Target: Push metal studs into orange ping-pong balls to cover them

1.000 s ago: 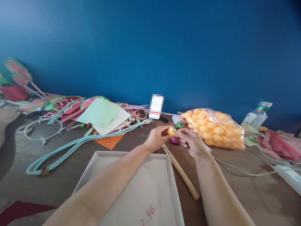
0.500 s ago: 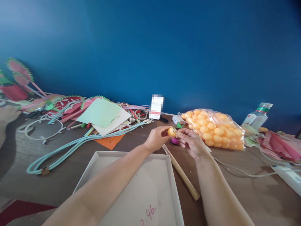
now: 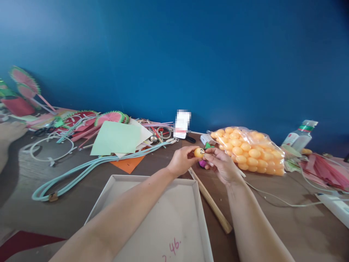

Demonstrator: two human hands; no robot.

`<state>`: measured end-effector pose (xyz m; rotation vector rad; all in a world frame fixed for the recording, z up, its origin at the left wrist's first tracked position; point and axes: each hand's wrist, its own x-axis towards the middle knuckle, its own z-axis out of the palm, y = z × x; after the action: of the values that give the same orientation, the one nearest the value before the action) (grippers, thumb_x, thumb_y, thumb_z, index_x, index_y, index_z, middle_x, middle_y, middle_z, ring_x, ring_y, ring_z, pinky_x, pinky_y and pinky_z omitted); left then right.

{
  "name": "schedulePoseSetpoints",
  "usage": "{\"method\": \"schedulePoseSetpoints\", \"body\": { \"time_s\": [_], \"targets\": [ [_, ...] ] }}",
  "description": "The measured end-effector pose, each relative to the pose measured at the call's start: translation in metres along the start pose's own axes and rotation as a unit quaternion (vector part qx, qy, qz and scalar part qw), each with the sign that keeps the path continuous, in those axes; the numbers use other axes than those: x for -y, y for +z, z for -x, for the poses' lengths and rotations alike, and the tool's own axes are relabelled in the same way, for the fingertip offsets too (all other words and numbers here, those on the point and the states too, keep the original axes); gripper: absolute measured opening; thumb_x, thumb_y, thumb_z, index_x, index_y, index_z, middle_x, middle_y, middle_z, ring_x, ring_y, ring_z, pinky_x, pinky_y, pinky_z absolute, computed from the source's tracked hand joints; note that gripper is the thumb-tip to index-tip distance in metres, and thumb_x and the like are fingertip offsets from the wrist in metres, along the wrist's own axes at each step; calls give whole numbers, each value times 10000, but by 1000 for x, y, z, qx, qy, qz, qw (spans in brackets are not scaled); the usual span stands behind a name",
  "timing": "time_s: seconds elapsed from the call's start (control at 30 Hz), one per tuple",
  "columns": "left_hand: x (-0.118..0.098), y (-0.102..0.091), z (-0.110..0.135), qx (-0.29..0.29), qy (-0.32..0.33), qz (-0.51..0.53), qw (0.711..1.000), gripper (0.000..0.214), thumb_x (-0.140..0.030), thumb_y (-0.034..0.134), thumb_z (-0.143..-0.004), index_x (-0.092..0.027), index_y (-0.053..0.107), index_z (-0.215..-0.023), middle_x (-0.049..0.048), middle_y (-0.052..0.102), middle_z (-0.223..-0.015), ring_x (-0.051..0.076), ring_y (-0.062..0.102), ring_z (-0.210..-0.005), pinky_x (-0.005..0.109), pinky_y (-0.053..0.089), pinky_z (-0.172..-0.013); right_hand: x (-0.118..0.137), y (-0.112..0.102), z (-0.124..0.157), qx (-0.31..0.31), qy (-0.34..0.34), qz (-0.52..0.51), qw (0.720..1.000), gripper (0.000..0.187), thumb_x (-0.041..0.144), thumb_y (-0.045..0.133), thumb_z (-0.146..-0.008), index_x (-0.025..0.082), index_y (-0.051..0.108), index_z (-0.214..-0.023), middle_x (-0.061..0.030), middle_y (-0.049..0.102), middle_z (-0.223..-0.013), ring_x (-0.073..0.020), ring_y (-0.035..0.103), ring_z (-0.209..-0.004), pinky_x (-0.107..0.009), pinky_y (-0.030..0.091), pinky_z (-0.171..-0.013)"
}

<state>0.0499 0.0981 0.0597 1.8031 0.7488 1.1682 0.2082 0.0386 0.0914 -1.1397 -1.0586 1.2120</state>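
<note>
My left hand (image 3: 181, 160) pinches a small orange ball (image 3: 198, 152) between thumb and fingers, above the brown table. My right hand (image 3: 222, 164) meets it from the right, fingertips pressed against a small shiny bit on the ball's side; what those fingers grip is too small to name. A pink and green scrap (image 3: 202, 163) lies on the table just under the hands. A clear bag of several orange balls (image 3: 249, 149) sits to the right of my right hand.
A shallow white tray (image 3: 174, 214) lies under my left forearm, a wooden stick (image 3: 211, 202) beside it. Coloured paper sheets (image 3: 117, 138), mint tubing (image 3: 81, 169), paper fans (image 3: 24, 82), a plastic bottle (image 3: 298, 137), a white cable and a power strip (image 3: 334, 205) crowd the table.
The green sheet on the paper pile has slid flatter, uncovering a pink and green fan behind it. My hands keep the ball in nearly the same place.
</note>
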Motion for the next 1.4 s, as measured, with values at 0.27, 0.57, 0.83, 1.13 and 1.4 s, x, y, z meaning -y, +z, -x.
{"method": "schedulePoseSetpoints", "body": {
  "time_s": [0.27,0.57,0.83,1.13,1.4],
  "targets": [
    [-4,-2,2,2,9,-40,999,420,-219,725,-682,-176,648,-1092,81,678,-1020,174,634,-852,300,520,-796,3,2,2,-15,10,45,999,311,359,766,-684,190,591,-878,-6,635,-706,-141,603,-621,-258,518,-519],
    [-3,-3,1,11,14,-47,999,436,-184,708,-690,-179,637,-1120,89,668,-1073,192,634,-920,318,511,-848,2,0,2,-12,-2,94,995,311,384,752,-695,185,566,-845,-11,619,-704,-132,581,-609,-231,482,-485],
    [2,2,-2,18,-52,124,991,438,-177,721,-683,-142,628,-1110,98,683,-1071,194,641,-949,328,498,-891,1,2,1,20,-21,-24,999,234,396,689,-765,194,585,-821,28,533,-663,-75,415,-502,-200,393,-444],
    [-5,1,-1,17,-51,153,987,455,-207,728,-686,-144,617,-1123,98,678,-1060,199,642,-933,332,512,-860,1,8,0,-2,7,32,999,430,455,713,-718,217,600,-1057,17,568,-678,-120,527,-592,-193,430,-440],
    [-5,1,1,6,-17,112,994,419,-186,708,-704,-166,629,-1114,90,669,-1086,199,638,-953,318,512,-861,0,12,1,-12,-24,41,999,390,406,733,-707,196,621,-1016,24,564,-659,-93,497,-527,-188,394,-408]
  ]
}}
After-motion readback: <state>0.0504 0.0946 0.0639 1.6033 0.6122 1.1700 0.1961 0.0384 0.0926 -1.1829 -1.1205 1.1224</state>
